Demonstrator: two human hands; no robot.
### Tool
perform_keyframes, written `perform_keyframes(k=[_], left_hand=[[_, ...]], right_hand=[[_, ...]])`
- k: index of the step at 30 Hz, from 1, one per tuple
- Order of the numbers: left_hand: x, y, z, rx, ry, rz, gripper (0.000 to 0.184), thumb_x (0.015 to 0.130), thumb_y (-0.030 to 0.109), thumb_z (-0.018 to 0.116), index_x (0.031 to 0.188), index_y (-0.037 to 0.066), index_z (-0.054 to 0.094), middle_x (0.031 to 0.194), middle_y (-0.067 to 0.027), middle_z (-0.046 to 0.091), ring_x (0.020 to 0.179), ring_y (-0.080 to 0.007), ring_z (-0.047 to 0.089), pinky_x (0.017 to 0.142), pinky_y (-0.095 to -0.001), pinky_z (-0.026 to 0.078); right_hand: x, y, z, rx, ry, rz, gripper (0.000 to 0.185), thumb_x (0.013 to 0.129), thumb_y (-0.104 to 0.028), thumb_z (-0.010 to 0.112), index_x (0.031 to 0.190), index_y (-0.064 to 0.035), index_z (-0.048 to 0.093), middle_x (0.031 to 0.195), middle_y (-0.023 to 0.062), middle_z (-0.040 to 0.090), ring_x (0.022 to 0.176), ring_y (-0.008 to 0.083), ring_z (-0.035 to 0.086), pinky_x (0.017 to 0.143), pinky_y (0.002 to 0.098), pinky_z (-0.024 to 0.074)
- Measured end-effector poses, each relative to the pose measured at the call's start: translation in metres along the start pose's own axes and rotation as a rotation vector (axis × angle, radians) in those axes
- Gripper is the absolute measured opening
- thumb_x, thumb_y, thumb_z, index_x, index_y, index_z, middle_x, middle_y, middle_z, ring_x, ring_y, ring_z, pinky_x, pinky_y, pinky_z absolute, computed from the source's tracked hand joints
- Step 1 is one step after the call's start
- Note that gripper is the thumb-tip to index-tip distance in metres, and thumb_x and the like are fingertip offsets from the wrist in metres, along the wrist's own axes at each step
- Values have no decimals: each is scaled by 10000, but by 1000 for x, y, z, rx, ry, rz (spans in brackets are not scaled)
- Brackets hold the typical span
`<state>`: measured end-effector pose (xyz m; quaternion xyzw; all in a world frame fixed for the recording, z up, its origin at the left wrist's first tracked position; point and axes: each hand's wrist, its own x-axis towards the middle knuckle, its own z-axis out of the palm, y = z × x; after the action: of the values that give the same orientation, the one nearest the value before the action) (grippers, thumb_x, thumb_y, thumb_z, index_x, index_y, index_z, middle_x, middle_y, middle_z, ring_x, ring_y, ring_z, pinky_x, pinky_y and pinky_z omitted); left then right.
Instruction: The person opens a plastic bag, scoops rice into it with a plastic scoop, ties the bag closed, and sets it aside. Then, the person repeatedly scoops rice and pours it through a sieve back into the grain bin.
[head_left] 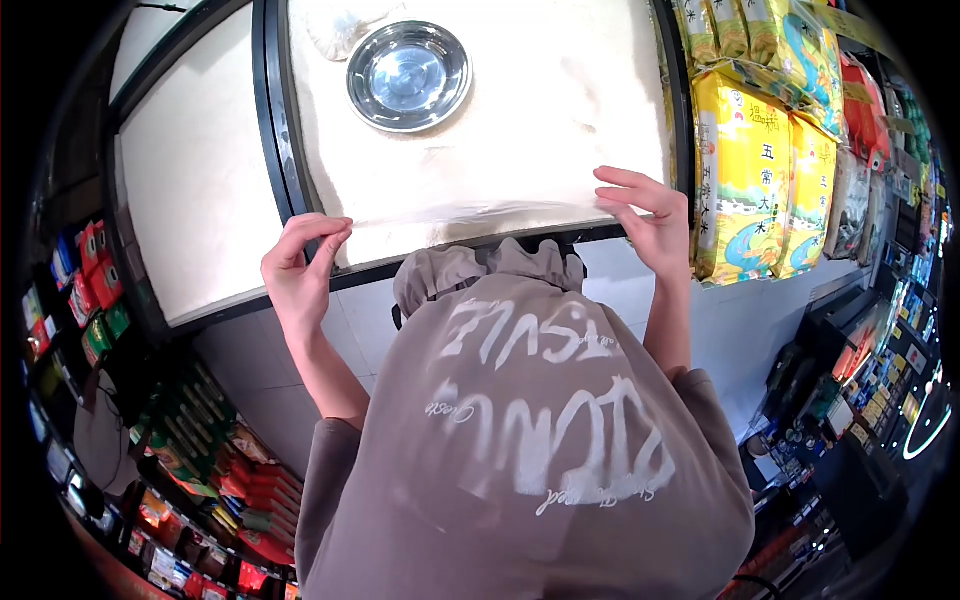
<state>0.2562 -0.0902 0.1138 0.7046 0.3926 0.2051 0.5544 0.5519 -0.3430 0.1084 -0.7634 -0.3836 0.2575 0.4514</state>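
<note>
A thin strip of clear plastic film, perhaps a bag (480,211), is stretched between my two hands over the near edge of a bin of white grain (530,110). At its left end, my left hand (305,260) pinches it between thumb and fingertips. My right hand (650,220) grips the other end near the thumb, with the upper finger held out. A shiny round metal bowl (409,77) rests on the grain beyond my hands. Beside it, at the back left, lies a crumpled clear plastic bag (345,30).
A black frame bar (275,110) separates this bin from another bin of white grain (195,170) on the left. Yellow rice packs (745,180) stand stacked along the right side. Shelves of packaged goods (215,460) are at the lower left.
</note>
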Motion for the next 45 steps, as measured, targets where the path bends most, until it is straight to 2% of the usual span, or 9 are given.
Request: perform_keyframes(k=[18, 21, 24, 28, 37, 38, 41, 42, 45], left_hand=[[11, -29, 8, -222, 178, 82, 166, 780, -101, 675, 931, -50, 629, 886, -145, 678, 870, -193, 667, 798, -269, 538], [17, -60, -6, -500, 99, 94, 423, 758, -107, 675, 1152, -15, 551, 1044, -163, 648, 979, -225, 632, 848, -306, 518], [31, -82, 6, -241, -181, -95, 681, 704, -16, 764, 1309, 40, 457, 1310, -120, 515, 1177, -232, 522, 914, -336, 480], [33, -115, 43, 248, -349, -172, 881, 620, 88, 839, 1378, 51, 390, 1393, -116, 450, 1293, -284, 427, 1027, -394, 423], [61, -138, 107, 538, -573, 146, 1228, 493, 198, 886, 1473, 44, 162, 1527, -150, 204, 1420, -313, 172, 1159, -367, 230], [64, -148, 111, 556, -607, 150, 1226, 494, 191, 881, 1472, 37, 157, 1521, -162, 207, 1413, -316, 189, 1160, -359, 226], [64, -166, 120, 620, -603, 157, 1226, 498, 178, 877, 1471, 33, 146, 1508, -170, 228, 1404, -319, 210, 1157, -354, 231], [63, -168, 123, 618, -598, 155, 1226, 498, 178, 877, 1471, 33, 146, 1508, -170, 228, 1404, -319, 210, 1157, -354, 231], [61, -166, 131, 605, -521, 204, 1236, 514, 186, 876, 1477, 39, 114, 1511, -170, 210, 1407, -312, 204, 1162, -382, 212]], right_hand=[[6, 20, 10, 156, 169, 28, 116, 780, 44, 677, 866, -13, 730, 981, 110, 697, 925, 197, 654, 813, 275, 510], [0, 36, 6, 257, 60, 35, 322, 763, -21, 727, 1081, -45, 685, 1095, 124, 666, 1066, 235, 610, 913, 342, 474], [2, 49, 5, 553, 64, 201, 1116, 648, -231, 856, 1499, -93, 147, 1455, 197, 356, 1364, 279, 331, 1087, 484, 278], [-14, 127, 37, 68, 45, 270, 1198, 589, -325, 881, 1485, -39, 140, 1459, 230, 326, 1383, 319, 286, 1110, 412, 273], [22, 151, 111, -385, -462, 325, 1097, 549, -484, 845, 1411, -50, 325, 1443, 220, 335, 1354, 348, 288, 1133, 387, 243], [27, 146, 113, -720, -498, 124, 676, 680, -664, 652, 964, -53, 700, 946, 114, 693, 965, 279, 626, 882, 339, 474], [48, 98, 109, -837, -706, 265, 726, 698, -675, 618, 1110, -79, 653, 1097, 116, 661, 1058, 274, 592, 931, 346, 449], [35, 154, 124, -728, -560, 107, 875, 690, -662, 631, 1320, -70, 496, 1356, 129, 502, 1259, 287, 450, 1047, 372, 355], [38, 184, 132, -582, -456, -57, 923, 694, -651, 634, 1374, -74, 397, 1418, 148, 377, 1314, 305, 337, 1090, 382, 265]])
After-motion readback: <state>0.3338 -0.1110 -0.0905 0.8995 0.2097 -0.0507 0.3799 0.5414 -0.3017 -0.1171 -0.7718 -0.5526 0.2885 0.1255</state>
